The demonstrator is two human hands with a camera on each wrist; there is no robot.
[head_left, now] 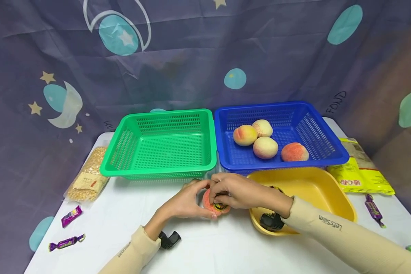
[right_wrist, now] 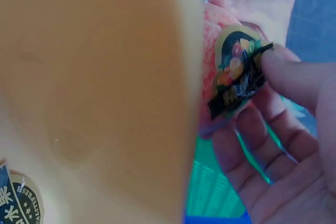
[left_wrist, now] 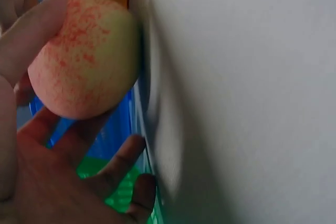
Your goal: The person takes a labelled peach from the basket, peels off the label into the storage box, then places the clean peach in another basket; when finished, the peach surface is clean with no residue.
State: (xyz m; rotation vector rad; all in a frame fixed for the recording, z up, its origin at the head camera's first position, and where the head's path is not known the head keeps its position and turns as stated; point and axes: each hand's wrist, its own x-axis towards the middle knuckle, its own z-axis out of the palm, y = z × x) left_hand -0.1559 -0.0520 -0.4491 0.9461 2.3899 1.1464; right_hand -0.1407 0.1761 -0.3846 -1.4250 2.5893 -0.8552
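A peach [head_left: 208, 198] with reddish skin is held over the white table, in front of the baskets. My left hand [head_left: 183, 201] grips it from the left, thumb on the near side; in the left wrist view the peach [left_wrist: 86, 59] sits between thumb and fingers. At its right side is my right hand [head_left: 241, 190], fingers curled. The right wrist view shows an oval fruit sticker [right_wrist: 236, 66] on the skin, a dark strip across it. My right thumb pinches the strip's end, while the fingers lie under the peach.
Ahead stand a green basket [head_left: 157, 172] and a blue basket [head_left: 281, 166] with several peaches. A yellow basin [head_left: 315, 186] lies under my right forearm, a round sticker [right_wrist: 23, 200] inside. Bags of grain [head_left: 89, 179] and yellow packaging [head_left: 363, 175] flank them, with wrapped candies [head_left: 66, 242] nearby.
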